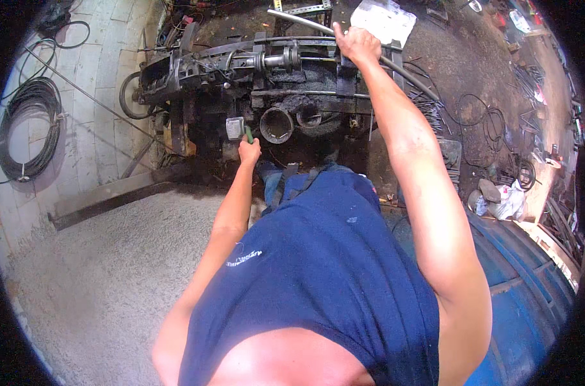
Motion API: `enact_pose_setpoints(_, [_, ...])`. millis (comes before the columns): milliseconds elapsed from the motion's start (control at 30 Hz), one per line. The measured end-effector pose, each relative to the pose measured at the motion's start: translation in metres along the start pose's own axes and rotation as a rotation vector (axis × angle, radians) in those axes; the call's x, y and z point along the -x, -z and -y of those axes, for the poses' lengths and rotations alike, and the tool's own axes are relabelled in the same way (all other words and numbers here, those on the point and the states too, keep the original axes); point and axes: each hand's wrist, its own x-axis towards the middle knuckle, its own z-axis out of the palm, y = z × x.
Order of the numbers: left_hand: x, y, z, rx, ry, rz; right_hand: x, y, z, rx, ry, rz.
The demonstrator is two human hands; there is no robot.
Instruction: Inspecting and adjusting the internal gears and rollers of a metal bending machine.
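My left hand [249, 150] is closed around a green handle [248, 134], low in front of a dark, greasy machine [241, 64]. Right beside the handle is a pale grey square piece [234, 128]; whether the two are joined I cannot tell. My right hand [359, 45] reaches to the machine's far side and grips a long grey pipe [299, 19], its fingers partly hidden. That pipe slants from the far middle down to the right, past my forearm. A shiny metal cylinder [279, 60] lies along the machine, and a round open tube end [277, 125] faces me below it.
A coil of black cable [29, 128] hangs on the pale wall at left. Grey granular material [99, 276] covers the area at lower left. Blue metal sheeting [517, 270] is at lower right. Metal rods [437, 119] and a white sheet [384, 22] lie beyond my right arm.
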Motion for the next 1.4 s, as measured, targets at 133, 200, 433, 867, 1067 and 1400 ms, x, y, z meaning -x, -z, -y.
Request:
enact_pose_setpoints(133, [0.0,0.002,0.001,-0.003,-0.004,0.022,0.001,0.001,0.002,-0.009,-0.001,-0.004])
enact_pose_setpoints(200, [0.001,0.001,-0.002,-0.01,0.036,0.017,0.002,0.002,0.001,0.003,-0.005,-0.004])
enact_pose_setpoints(433, [-0.005,-0.002,0.008,-0.02,0.044,-0.011,0.005,0.014,-0.011,-0.004,-0.061,0.003])
enact_pose_setpoints(867, [-0.016,-0.002,0.027,0.345,0.374,0.236,0.003,0.009,-0.015,0.02,-0.038,-0.024])
enact_pose_setpoints(1067, [-0.02,-0.014,0.057,0.222,0.424,0.303,0.004,0.01,-0.019,0.032,-0.073,-0.019])
enact_pose_setpoints(1400, [-0.04,-0.046,0.075,-0.173,0.265,0.116,0.004,0.013,-0.012,0.07,-0.104,0.046])
